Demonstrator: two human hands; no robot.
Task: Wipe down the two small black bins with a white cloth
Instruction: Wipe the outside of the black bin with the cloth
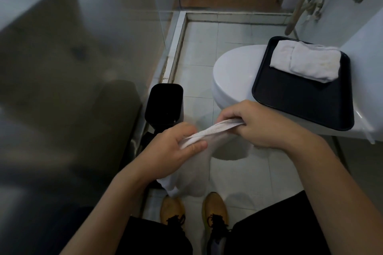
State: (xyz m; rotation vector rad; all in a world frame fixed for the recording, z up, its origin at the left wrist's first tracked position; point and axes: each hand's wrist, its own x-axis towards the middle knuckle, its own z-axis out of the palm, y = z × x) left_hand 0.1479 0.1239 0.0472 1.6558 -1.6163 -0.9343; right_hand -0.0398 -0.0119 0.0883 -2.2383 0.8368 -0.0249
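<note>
Your left hand (176,147) and right hand (259,124) both grip a soft white cloth (211,130), fingers curled round its bunched, ribbed top edge, the rest hanging limp towards the pale tiled floor (238,174). A glossy black bin (163,103), boxy with rounded corners, stands on the floor just left of the smooth white toilet lid (232,76). On the lid, a flat black tray (300,105) carries a folded white towel (306,60).

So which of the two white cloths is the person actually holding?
The stretched one, gripped by the left hand and right hand. The other cloth lies folded, untouched, on the black tray.
</note>
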